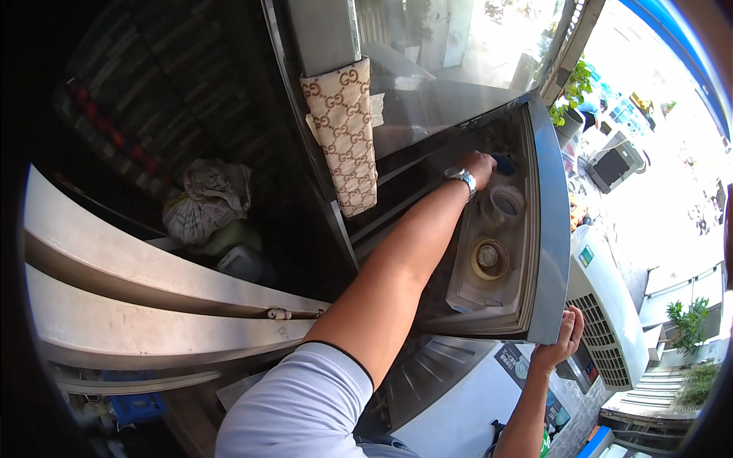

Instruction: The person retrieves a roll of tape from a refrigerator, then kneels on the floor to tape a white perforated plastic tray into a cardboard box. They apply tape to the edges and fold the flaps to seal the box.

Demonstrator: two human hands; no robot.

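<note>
My left hand [479,166], with a metal watch on its wrist, reaches into the inside of an open grey refrigerator door [551,229]. Its fingers are closed at a dark blue oval item [504,164], whose kind I cannot make out. Just below that hand, a clear round jar [504,204] stands in the pale door bin [477,294]. A yellowish ring like a roll of tape [501,261] lies nearer in the same bin. My right hand [561,340] grips the door's outer edge at its near corner.
A beige patterned cloth cover [341,137] wraps a handle on another door. Left, a dark compartment holds a knotted plastic bag [206,198]. Two curved white door edges [153,259] cross the lower left. A white air-conditioner unit [607,313] stands beyond the door, right.
</note>
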